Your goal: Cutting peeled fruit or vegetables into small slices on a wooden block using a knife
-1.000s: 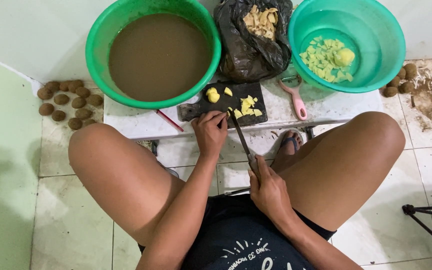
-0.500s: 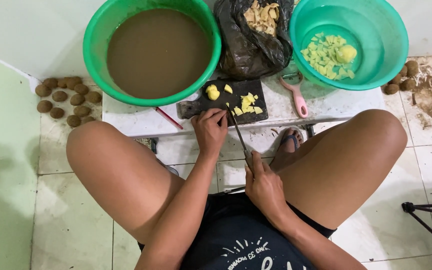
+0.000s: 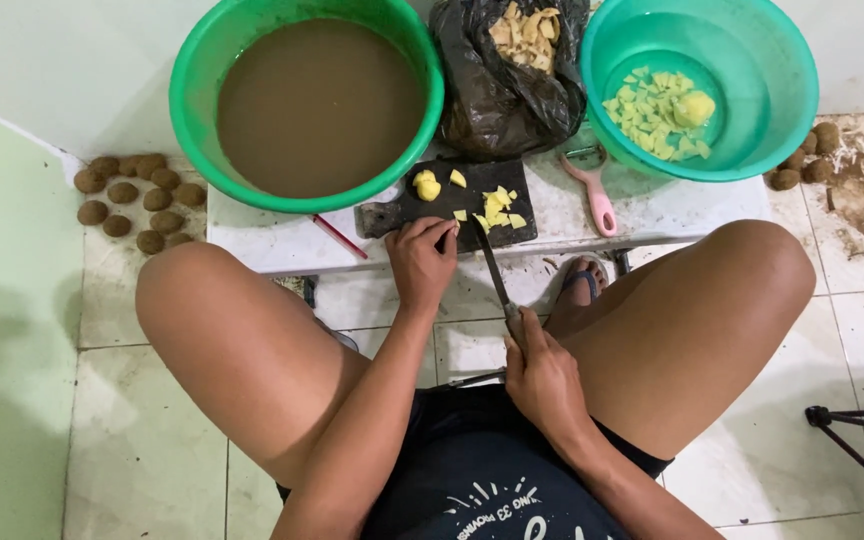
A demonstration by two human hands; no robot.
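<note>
Both forearms reach forward between the bare, spread knees. The left hand lies furthest out, palm down, knuckles up, its fingers curled under with the fingertips pressed down at the front. The left forearm runs straight back from it toward the body, wrist level. The right hand sits nearer the torso, closed in a fist with the thumb lying along the top, wrist bent slightly inward. The two hands are apart, the right one behind and to the right of the left
</note>
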